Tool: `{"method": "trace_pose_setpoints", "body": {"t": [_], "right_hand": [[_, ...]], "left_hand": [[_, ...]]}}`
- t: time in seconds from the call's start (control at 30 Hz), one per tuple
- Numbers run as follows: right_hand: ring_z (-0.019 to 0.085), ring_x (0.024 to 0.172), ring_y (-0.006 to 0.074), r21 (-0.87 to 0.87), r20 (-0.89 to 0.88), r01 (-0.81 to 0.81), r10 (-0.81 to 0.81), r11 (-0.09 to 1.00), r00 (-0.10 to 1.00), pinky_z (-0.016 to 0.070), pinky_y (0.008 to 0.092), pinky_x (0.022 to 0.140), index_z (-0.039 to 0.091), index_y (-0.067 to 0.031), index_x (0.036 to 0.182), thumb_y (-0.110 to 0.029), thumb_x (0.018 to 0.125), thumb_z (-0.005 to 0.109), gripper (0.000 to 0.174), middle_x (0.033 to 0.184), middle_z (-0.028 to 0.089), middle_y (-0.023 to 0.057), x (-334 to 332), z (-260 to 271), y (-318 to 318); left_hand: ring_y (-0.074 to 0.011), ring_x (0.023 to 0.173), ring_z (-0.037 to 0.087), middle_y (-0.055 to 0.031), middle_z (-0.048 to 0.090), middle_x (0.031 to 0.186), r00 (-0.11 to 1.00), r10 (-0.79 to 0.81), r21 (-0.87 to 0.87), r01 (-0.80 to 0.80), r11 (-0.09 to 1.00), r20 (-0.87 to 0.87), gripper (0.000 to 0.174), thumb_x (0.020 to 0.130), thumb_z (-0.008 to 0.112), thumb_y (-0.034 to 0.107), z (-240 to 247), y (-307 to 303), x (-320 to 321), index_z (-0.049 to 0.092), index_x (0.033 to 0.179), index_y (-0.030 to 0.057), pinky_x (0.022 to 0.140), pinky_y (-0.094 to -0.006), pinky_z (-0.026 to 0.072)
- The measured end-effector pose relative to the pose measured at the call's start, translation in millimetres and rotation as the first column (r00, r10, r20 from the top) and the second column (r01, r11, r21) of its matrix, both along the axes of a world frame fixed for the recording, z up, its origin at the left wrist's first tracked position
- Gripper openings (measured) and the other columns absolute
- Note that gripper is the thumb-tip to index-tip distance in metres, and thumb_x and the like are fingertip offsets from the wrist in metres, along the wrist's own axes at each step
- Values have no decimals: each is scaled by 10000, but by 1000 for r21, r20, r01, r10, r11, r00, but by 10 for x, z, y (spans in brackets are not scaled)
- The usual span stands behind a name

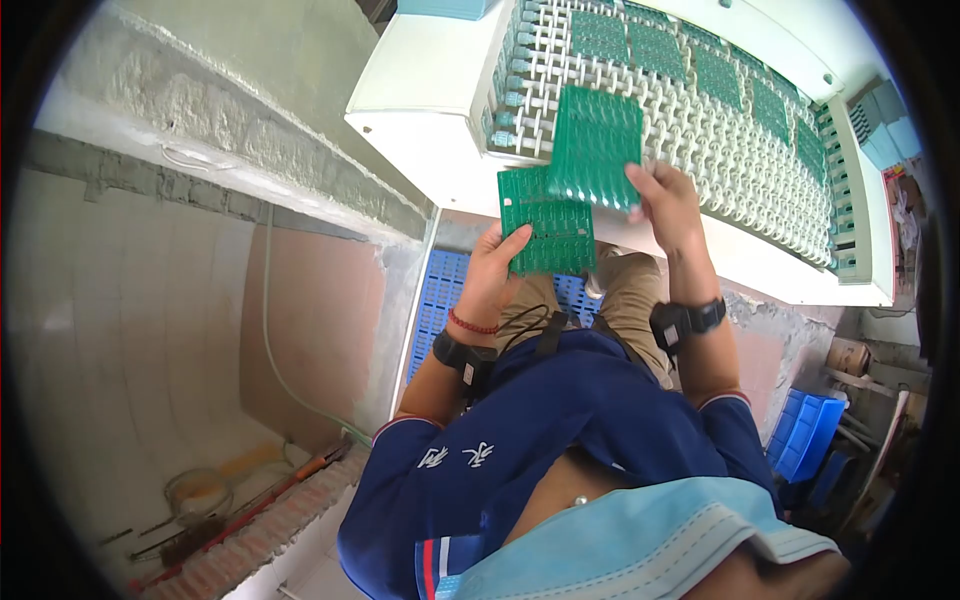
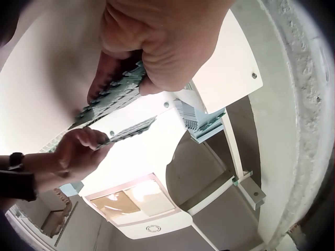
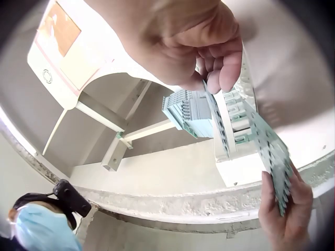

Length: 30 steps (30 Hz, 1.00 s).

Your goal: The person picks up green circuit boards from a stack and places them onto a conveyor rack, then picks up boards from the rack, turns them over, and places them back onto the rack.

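My left hand (image 1: 490, 268) grips a small stack of green printed circuit boards (image 1: 548, 228) by its near left side, thumb on the top face. Layered edges of that stack (image 2: 118, 94) show in the left wrist view. Between thumb and fingers, my right hand (image 1: 668, 200) pinches a green circuit board (image 1: 597, 135) at its lower right corner, blurred in the head view. This board (image 3: 217, 123) looks thin and edge-on from the right wrist. It overlaps the stack's upper edge in the head view, close to the machine's roller bed (image 1: 690, 150).
Green boards (image 1: 655, 50) lie in rows on the rollers further back. The white machine housing (image 1: 415, 100) frames the bed. Light blue racks (image 3: 188, 112) stand beside the machine. A concrete ledge (image 1: 230, 130) runs along the left, and a blue crate (image 1: 803, 435) sits at lower right.
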State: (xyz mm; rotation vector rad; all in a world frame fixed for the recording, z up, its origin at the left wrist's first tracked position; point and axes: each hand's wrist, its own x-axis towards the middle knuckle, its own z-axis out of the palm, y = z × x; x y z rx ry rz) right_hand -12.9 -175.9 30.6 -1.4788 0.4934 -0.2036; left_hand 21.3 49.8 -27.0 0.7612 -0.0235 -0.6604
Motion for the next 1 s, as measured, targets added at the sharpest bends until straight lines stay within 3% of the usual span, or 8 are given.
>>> {"method": "trace_pose_setpoints", "body": {"t": [0.03,0.1,0.2,0.37,0.57,0.77,0.87,1.0], "right_hand": [[511,457,74,0,8,12,-12,1000,1000,435,186,415,583,40,823,-223,808,622,267,654,575,44,139,21,-18],[528,443,88,-256,-71,-11,-7,967,997,439,202,389,596,62,776,-212,797,626,276,603,567,54,356,38,-66],[550,452,98,-359,-80,-20,-9,933,997,442,207,379,606,75,754,-200,785,632,278,565,558,57,450,32,-161],[547,445,98,-383,-90,52,-93,922,992,427,203,373,615,68,792,-213,759,660,287,560,558,64,203,119,-543],[466,395,82,-544,-158,104,-223,833,962,358,202,365,609,43,661,-228,732,684,290,510,536,49,-62,78,-1033],[419,395,63,-474,-170,171,-281,864,945,324,187,361,609,25,709,-227,753,675,265,516,480,2,-290,69,-1523],[425,403,50,-197,-101,227,-250,954,963,310,172,354,611,38,787,-221,757,681,270,527,468,-10,-365,60,-1555],[434,403,55,-84,-4,213,-214,973,977,334,174,365,610,49,823,-227,754,685,294,545,500,4,-154,107,-1278]], "left_hand": [[-203,893,601,-124,598,1016,1000,-12,0,12,1000,8,218,865,478,37,-7,2,-14,547,1065,-18,769,-331,510],[-214,882,605,-131,599,1008,999,-36,12,36,999,-34,205,863,482,37,-5,12,-61,554,1046,-19,754,-342,517],[-217,882,605,-136,602,1000,999,-21,41,22,999,-27,203,861,484,36,30,54,-122,554,1042,-21,753,-350,517],[-217,886,602,-136,604,999,998,3,20,-1,1000,-67,199,866,476,39,-43,170,-87,552,1043,-11,764,-357,508],[-209,889,600,-135,602,1004,996,-66,21,67,998,-52,193,869,472,40,-9,82,-58,551,1037,-9,762,-348,507],[-217,903,596,-143,589,1029,997,-72,30,73,997,-40,228,869,463,34,59,19,-98,523,1082,-21,768,-354,508],[-223,910,594,-146,585,1037,994,-91,9,91,996,-54,236,869,460,31,54,11,-108,517,1092,-22,776,-357,505],[-224,917,592,-147,584,1039,991,-123,3,124,992,-51,240,867,460,27,53,-62,-115,512,1096,-22,779,-354,504]]}}
